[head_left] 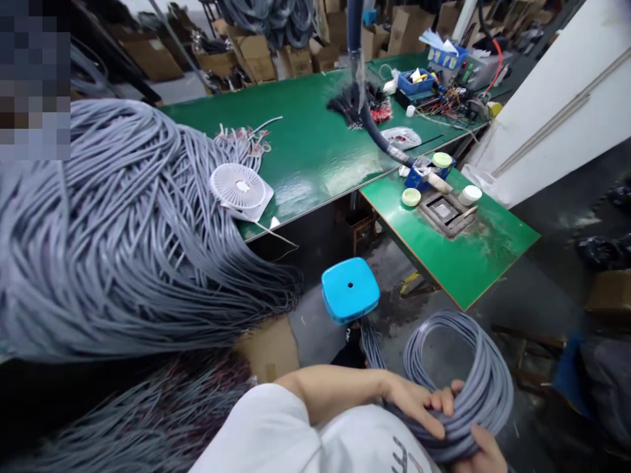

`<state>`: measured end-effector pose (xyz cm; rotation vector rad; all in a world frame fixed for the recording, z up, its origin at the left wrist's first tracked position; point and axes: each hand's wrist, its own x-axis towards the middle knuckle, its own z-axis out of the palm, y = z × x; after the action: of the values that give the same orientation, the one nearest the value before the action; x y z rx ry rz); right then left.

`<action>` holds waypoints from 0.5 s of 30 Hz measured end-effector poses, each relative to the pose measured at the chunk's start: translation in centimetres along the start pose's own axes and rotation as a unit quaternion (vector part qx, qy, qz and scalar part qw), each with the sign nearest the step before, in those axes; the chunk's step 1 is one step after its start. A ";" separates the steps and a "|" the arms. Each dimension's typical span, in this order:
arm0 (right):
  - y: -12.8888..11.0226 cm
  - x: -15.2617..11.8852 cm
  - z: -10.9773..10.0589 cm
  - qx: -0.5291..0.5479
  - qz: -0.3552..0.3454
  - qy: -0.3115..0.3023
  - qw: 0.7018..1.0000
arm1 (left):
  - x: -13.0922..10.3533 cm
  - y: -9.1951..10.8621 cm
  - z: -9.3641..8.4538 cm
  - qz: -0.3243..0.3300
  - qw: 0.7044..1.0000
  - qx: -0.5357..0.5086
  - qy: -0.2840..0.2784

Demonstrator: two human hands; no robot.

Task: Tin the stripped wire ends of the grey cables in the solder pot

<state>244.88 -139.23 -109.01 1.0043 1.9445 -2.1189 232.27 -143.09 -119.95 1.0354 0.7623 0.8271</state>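
A thick coil of grey cable (486, 368) hangs in front of my body at the lower right. My left hand (424, 401) reaches across and lies on the coil's near left part, its fingers curled over the strands. At the bottom edge my right hand (480, 450) grips the lower right part of the same coil, thumb on top; its other fingers are mostly hidden. More grey strands (373, 345) hang down to the left of the coil, next to the blue stool.
A huge heap of grey cables (128, 236) covers the left side. A white fan (241, 190) lies on the long green table (305, 144). The blue stool (350, 289) stands ahead. A smaller green table (473, 263) bears a soldering pot (446, 213) and round tubs.
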 end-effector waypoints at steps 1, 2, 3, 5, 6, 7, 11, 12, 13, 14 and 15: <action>0.3 -0.5 -0.3 0.052 -0.014 0.038 0.998 | -0.2 0.4 0.8 0.000 0.999 0.006 0.039; 0.3 -0.9 -0.5 0.110 -0.029 0.074 0.991 | -0.7 0.9 1.5 0.000 0.998 -0.001 0.066; -0.1 -1.2 -0.4 0.148 -0.040 0.083 0.985 | -1.5 1.6 2.1 -0.018 0.997 -0.023 0.069; -1.4 -1.6 0.2 0.170 -0.052 0.033 0.983 | -3.8 3.2 3.1 -0.045 0.994 -0.089 0.039; -2.2 -1.8 0.5 0.167 -0.071 0.006 0.983 | -5.2 4.1 3.6 -0.034 0.992 -0.119 0.031; -3.1 -2.1 0.6 0.165 -0.090 -0.011 0.982 | -6.6 4.9 4.1 -0.015 0.990 -0.137 0.033; -5.9 -5.5 -0.8 0.129 -0.197 -0.029 0.971 | -12.1 8.6 5.3 0.095 0.969 -0.204 0.099; -6.2 -6.8 -1.5 0.117 -0.210 -0.048 0.969 | -13.5 9.6 5.5 0.129 0.961 -0.213 0.123; -6.3 -8.1 -2.2 0.098 -0.215 -0.082 0.968 | -14.8 10.5 5.6 0.154 0.955 -0.213 0.139; -6.4 -9.3 -2.9 0.076 -0.211 -0.131 0.966 | -16.0 11.4 5.7 0.171 0.948 -0.213 0.163; -6.3 -10.5 -3.5 0.052 -0.201 -0.184 0.961 | -17.3 12.3 5.8 0.188 0.941 -0.207 0.190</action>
<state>251.33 -138.58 -98.08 0.1960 1.9839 -2.4119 226.23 -157.02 -104.05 0.6509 0.6751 1.4781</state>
